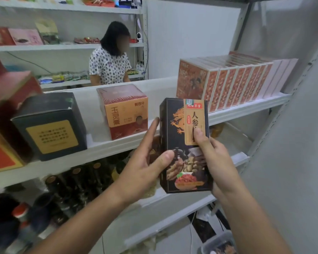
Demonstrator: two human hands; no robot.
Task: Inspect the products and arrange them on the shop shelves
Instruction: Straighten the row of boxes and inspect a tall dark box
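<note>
**Dark box in a two-hand pinch at the shelf lip: slip and knock-over risk**

- Grip: your left hand (145,167) and right hand (217,160) both hold the dark box (182,158), upright, front face towards you.
- Both grips look like thumb pinches, not wraps. The left thumb (166,157) presses the lower front. The left index finger (153,125) lies straight beside the box's left edge. The right thumb (198,133) sits on the orange label. The remaining fingers are behind the box and can't be seen.
- Risk 1: the box is tall and held from mid-height down. If one hand lets go to reposition, my guess is the top tips away from the other thumb.
- Risk 2: the box hangs in the air in front of the shelf (106,149), not resting on it. If it drops, it likely lands among the dark bottles (75,178) on the level below.
- Risk 3: the free gap looks to be between the red-orange box (126,114) and the row of boxes (228,83). Push in at an angle and you'll probably clip a neighbour, and the row could domino.
- The black box (51,129) further left is well apart from it.
- A person (109,57) stands beyond the shelving, not involved.
</note>
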